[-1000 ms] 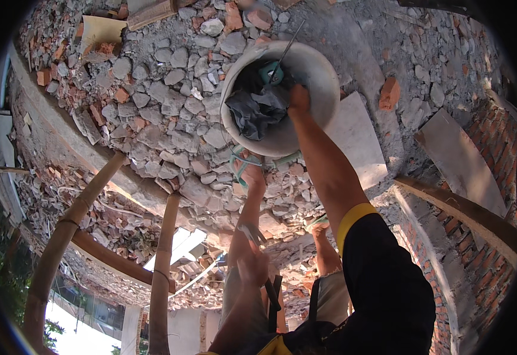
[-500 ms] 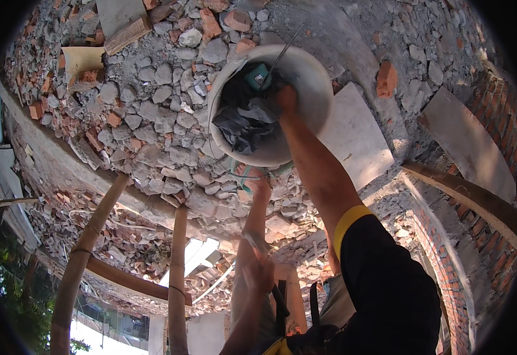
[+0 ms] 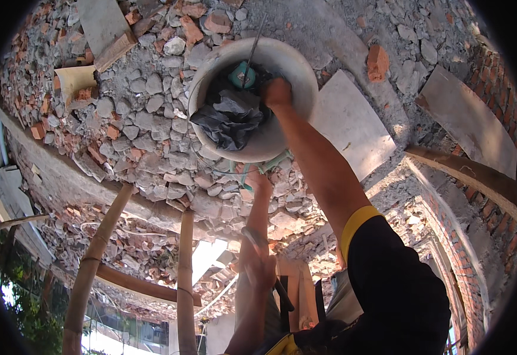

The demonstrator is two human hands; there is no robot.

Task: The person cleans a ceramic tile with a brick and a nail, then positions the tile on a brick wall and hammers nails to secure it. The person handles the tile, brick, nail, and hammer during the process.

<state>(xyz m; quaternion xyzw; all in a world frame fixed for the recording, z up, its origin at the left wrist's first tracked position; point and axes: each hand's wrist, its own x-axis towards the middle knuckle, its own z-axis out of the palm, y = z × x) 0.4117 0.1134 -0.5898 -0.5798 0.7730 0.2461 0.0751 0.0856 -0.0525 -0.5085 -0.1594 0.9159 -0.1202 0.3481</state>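
Note:
A pale round bucket (image 3: 301, 71) stands on the rubble in front of me. My right hand (image 3: 277, 93) reaches inside it, by the right wall, beside crumpled black plastic sheeting (image 3: 229, 115); its fingertips are hidden. Next to that hand lies a green rounded object (image 3: 242, 76) with a thin dark rod (image 3: 257, 41) sticking up past the rim. Lower down, my left hand (image 3: 261, 272) is closed round a curved grey metal tool (image 3: 255, 238) with a dark end; its exact kind is unclear. Just below the bucket shows my foot in a green-strapped sandal (image 3: 248, 177).
Broken stones and brick pieces (image 3: 152, 112) cover the ground. A flat grey slab (image 3: 353, 127) lies right of the bucket, near a loose brick (image 3: 378, 63). Wooden poles (image 3: 101, 236) rise at lower left, and a wooden beam (image 3: 463, 174) juts in from the right.
The view has shifted, so the bucket appears farther left. My right hand has moved slightly toward the bucket's right wall, and the rod stands more upright. My left hand still grips the curved tool.

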